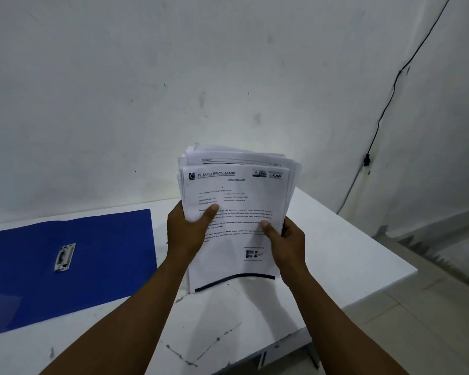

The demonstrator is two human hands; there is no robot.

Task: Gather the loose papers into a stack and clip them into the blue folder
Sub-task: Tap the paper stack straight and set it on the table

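Observation:
A stack of printed white papers (236, 207) stands upright above the white table, its top edges uneven and fanned. My left hand (186, 231) grips its left edge with the thumb across the front sheet. My right hand (286, 243) holds the right edge the same way. The stack's bottom edge rests on or just above the tabletop; I cannot tell which. The blue folder (98, 261) lies open and flat to the left, apart from the papers. Its metal clip (64, 257) sits in the middle of the blue panel.
The white table (349, 255) ends at a right edge and a near corner, with tiled floor beyond. A white wall rises right behind the table. A black cable (385, 112) runs down the wall at the right.

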